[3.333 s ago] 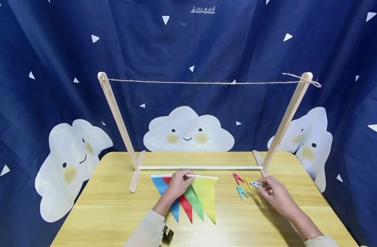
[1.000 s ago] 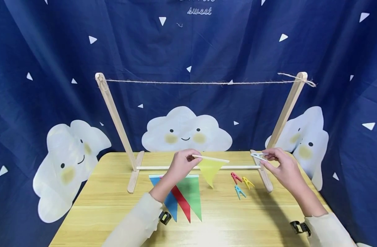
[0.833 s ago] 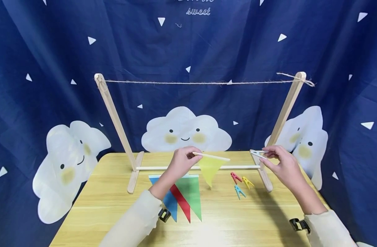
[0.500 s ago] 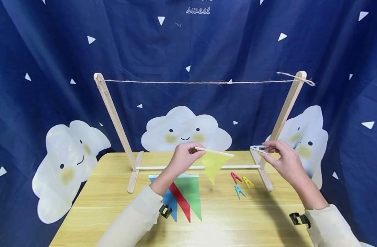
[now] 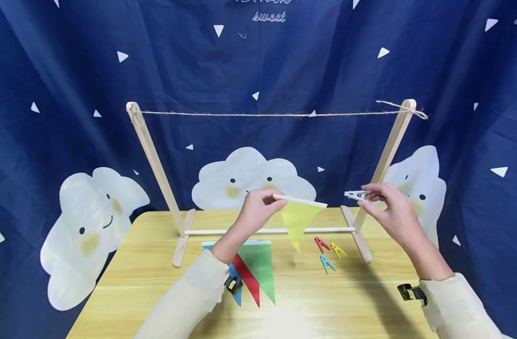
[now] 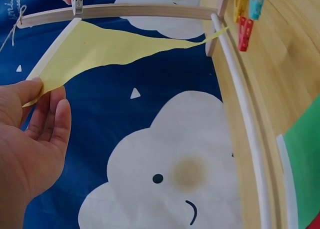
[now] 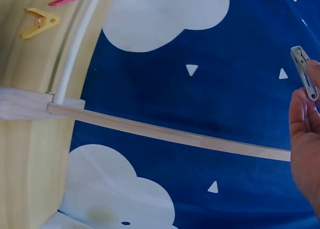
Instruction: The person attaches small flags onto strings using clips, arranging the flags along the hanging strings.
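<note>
My left hand (image 5: 258,209) pinches the left end of a yellow pennant's (image 5: 298,219) white top strip, and the pennant hangs point down above the table. The left wrist view has the same pennant (image 6: 115,46) stretching away from the thumb and fingers. To the right, my right hand (image 5: 391,209) holds a pale grey clothespin (image 5: 357,195) between thumb and fingers, its nose toward the pennant but apart from it. Both hands are below a twine line (image 5: 258,114). Green (image 5: 258,263), red (image 5: 247,278) and blue (image 5: 236,294) pennants lie overlapping on the table, partly behind the left forearm.
Two wooden posts (image 5: 154,165) carry the twine, joined low down by a white rod (image 5: 224,232). Red (image 5: 321,244), yellow (image 5: 338,250) and blue (image 5: 327,263) clothespins lie on the table (image 5: 309,301), left of the right post's foot (image 5: 360,240). A dark blue curtain hangs behind.
The left hand has lifted the yellow pennant off the other pennants and moved it up and right. The right hand has raised the grey clothespin from beside the other clothespins.
</note>
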{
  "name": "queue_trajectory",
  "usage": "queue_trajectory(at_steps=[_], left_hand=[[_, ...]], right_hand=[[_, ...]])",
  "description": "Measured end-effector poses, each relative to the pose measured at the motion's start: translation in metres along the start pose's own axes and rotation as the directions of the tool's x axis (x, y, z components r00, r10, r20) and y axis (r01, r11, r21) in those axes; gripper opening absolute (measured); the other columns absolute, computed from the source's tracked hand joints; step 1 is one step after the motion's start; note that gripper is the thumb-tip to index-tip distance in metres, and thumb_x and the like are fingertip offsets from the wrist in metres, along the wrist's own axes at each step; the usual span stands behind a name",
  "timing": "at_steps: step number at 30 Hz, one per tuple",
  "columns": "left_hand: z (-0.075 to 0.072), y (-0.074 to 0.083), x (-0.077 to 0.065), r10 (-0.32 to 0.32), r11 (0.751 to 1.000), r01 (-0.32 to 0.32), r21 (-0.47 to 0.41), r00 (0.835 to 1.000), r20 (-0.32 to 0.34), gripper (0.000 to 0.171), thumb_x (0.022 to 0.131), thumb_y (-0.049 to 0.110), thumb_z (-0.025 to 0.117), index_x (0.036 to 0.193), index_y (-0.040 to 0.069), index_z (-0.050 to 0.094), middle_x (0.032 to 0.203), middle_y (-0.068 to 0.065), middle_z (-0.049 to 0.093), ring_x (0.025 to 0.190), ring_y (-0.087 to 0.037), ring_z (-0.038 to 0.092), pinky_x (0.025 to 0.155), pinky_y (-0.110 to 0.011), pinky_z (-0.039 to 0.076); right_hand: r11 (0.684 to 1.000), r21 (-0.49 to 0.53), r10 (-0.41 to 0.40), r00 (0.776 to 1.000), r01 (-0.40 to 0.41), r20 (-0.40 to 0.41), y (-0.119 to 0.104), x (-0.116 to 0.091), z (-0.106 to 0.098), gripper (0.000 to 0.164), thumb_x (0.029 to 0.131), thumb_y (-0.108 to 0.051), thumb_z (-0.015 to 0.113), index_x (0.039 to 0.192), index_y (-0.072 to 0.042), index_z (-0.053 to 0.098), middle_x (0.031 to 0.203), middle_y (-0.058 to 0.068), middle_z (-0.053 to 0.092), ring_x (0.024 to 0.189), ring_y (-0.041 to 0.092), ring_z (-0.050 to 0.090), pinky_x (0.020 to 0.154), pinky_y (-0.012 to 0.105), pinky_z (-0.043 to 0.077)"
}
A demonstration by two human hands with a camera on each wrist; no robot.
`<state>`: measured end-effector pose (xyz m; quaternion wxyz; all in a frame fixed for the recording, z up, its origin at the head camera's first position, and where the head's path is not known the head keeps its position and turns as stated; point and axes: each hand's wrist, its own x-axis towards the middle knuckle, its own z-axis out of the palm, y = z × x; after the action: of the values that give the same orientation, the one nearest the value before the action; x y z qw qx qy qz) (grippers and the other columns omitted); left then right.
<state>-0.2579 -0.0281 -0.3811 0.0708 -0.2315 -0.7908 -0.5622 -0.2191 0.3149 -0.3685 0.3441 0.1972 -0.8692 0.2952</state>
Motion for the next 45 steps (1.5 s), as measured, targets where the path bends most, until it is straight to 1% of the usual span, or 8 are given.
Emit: queue_trajectory(at_steps=[4,8,13,20,26,29,34,45], left_hand=[[0.004,0.006,0.005,0.022,1.000,-0.022,0.003,1.000,-0.020,0.008,0.092,0.017,0.078,0.098,0.013,0.081,0.084,-0.002,0.075,0.071,-0.012,0.060,0.063,-0.024,0.049],[0.007,0.009,0.009,0.027,1.000,-0.027,0.007,0.999,-0.029,0.009,0.092,0.017,0.078,0.099,0.012,0.081,0.086,-0.003,0.076,0.072,-0.010,0.061,0.064,-0.023,0.050],[0.010,0.015,0.015,0.041,0.999,-0.041,0.019,0.999,-0.028,0.010,0.092,0.017,0.078,0.101,0.013,0.081,0.085,-0.002,0.075,0.072,-0.011,0.059,0.064,-0.023,0.049],[0.010,0.024,0.026,0.066,0.998,-0.066,0.004,0.998,-0.017,0.009,0.093,0.016,0.077,0.100,0.011,0.080,0.080,-0.002,0.072,0.068,-0.012,0.055,0.061,-0.023,0.045],[0.010,0.036,0.040,0.084,0.996,-0.084,0.003,0.996,-0.015,0.009,0.094,0.015,0.076,0.100,0.010,0.079,0.081,-0.003,0.070,0.068,-0.013,0.055,0.060,-0.023,0.044],[0.011,0.042,0.047,0.087,0.996,-0.086,0.014,0.996,-0.015,0.009,0.095,0.016,0.075,0.100,0.009,0.078,0.083,-0.004,0.070,0.070,-0.013,0.057,0.061,-0.022,0.045],[0.013,0.051,0.059,0.104,0.994,-0.104,0.017,0.994,-0.023,0.009,0.095,0.018,0.076,0.100,0.010,0.078,0.085,-0.003,0.070,0.072,-0.014,0.058,0.061,-0.022,0.047],[0.018,0.060,0.073,0.112,0.994,-0.112,-0.004,0.993,-0.034,0.010,0.096,0.018,0.074,0.102,0.011,0.078,0.080,-0.003,0.069,0.069,-0.013,0.058,0.060,-0.021,0.045]], right_hand=[[1.000,-0.003,0.008,1.000,-0.008,-0.006,-0.003,0.006,-0.005,0.041,0.077,0.006,0.086,0.114,-0.002,0.071,0.094,0.011,0.069,0.088,-0.008,0.055,0.084,0.001,0.039],[0.999,-0.039,0.014,1.000,-0.014,-0.002,-0.006,0.013,-0.012,0.039,0.078,0.005,0.086,0.113,-0.002,0.071,0.093,0.010,0.068,0.087,-0.008,0.054,0.082,0.003,0.037],[0.998,-0.058,0.017,1.000,-0.017,-0.001,-0.009,0.021,-0.019,0.037,0.079,0.005,0.085,0.112,-0.001,0.070,0.093,0.009,0.067,0.088,-0.009,0.052,0.086,-0.001,0.036],[0.998,-0.060,0.010,1.000,-0.011,-0.005,-0.012,0.030,-0.027,0.037,0.080,0.006,0.083,0.114,0.000,0.069,0.095,0.012,0.068,0.089,-0.013,0.050,0.085,0.000,0.036],[0.998,-0.047,-0.033,0.998,0.031,-0.044,-0.014,0.041,-0.033,0.038,0.080,0.009,0.083,0.114,0.002,0.070,0.096,0.013,0.065,0.092,-0.013,0.049,0.087,0.001,0.037],[0.998,-0.050,-0.044,0.996,0.040,-0.072,-0.014,0.046,-0.035,0.038,0.080,0.008,0.083,0.114,0.001,0.070,0.097,0.013,0.065,0.092,-0.013,0.049,0.082,0.004,0.036],[0.998,-0.052,-0.041,0.993,0.035,-0.112,-0.016,0.053,-0.041,0.038,0.079,0.008,0.084,0.115,0.000,0.072,0.097,0.010,0.066,0.089,-0.012,0.050,0.072,0.009,0.032],[0.997,-0.076,-0.022,0.990,0.012,-0.138,-0.019,0.067,-0.052,0.039,0.079,0.005,0.085,0.116,-0.003,0.074,0.098,0.001,0.064,0.089,-0.013,0.049,0.074,0.008,0.033]])
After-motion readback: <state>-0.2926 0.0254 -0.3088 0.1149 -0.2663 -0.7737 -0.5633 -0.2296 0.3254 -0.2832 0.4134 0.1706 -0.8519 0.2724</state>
